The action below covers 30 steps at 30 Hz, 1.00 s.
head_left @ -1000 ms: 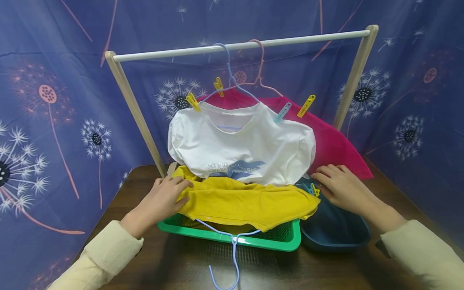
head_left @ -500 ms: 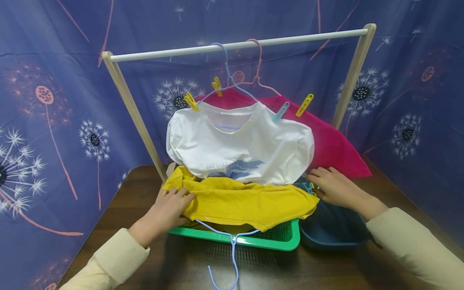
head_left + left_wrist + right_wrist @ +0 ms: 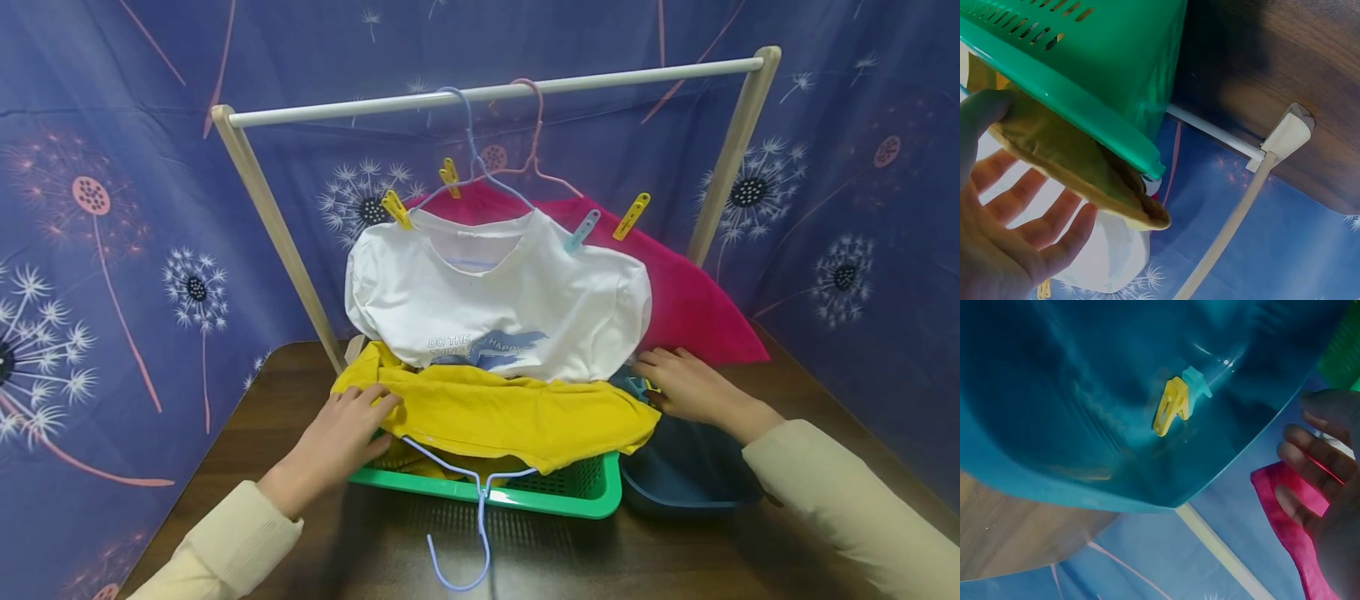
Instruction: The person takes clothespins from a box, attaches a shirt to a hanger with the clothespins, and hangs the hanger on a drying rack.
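My left hand (image 3: 337, 442) holds the left end of a yellow shirt (image 3: 495, 412), fingers on one side of the cloth and thumb on the other in the left wrist view. The shirt lies across a green basket (image 3: 540, 502). A blue wire hanger (image 3: 482, 508) sticks out from its near edge, hook toward me. My right hand (image 3: 686, 387) hovers at the shirt's right end over a dark blue bin (image 3: 690, 479), fingers relaxed and holding nothing. Inside that bin lie a yellow clothespin (image 3: 1172, 407) and a light blue clothespin (image 3: 1194, 390).
Behind the basket stands a rack with a white bar (image 3: 360, 108) and wooden posts (image 3: 277, 233). On it hang a white T-shirt (image 3: 495, 292) and a magenta garment (image 3: 690, 308), pinned with several clothespins. A patterned blue cloth (image 3: 112, 333) surrounds the dark wooden table (image 3: 360, 550).
My left hand first moved right onto the shirt's left end, then slightly back left. The hanger's hook has shifted a little up and left. My right hand moved left toward the shirt.
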Tool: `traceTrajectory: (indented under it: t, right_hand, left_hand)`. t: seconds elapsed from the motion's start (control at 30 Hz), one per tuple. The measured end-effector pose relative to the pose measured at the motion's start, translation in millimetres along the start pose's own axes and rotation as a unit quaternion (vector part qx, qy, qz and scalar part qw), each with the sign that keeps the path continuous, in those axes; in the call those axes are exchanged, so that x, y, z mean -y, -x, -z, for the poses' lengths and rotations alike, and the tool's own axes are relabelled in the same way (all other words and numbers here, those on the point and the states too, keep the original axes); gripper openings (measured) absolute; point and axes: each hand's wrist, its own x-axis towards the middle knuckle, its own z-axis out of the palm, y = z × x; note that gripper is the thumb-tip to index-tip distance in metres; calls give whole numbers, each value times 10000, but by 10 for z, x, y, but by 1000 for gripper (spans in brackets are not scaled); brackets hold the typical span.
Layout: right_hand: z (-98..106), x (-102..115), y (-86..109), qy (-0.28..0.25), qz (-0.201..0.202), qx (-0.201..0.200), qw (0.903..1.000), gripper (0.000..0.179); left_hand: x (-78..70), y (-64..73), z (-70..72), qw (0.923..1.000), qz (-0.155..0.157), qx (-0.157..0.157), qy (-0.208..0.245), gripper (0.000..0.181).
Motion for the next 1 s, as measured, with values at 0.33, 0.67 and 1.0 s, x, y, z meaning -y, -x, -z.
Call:
traceTrajectory:
  t: [0.33,0.67,1.0]
  right_hand:
    - [-91,-65,-54,-106,-80,125,9998,50]
    - [-157,-69,-104,-116,-221,521,9983,47]
    - [-220,-107,-128,-82,-118,718,9973,46]
  left_hand:
    - [43,8,40,9958,631,-661,88,50]
    - [45,2,62,9919,875,-887,244,45]
    - [84,3,81,9890,979,-980,528,33]
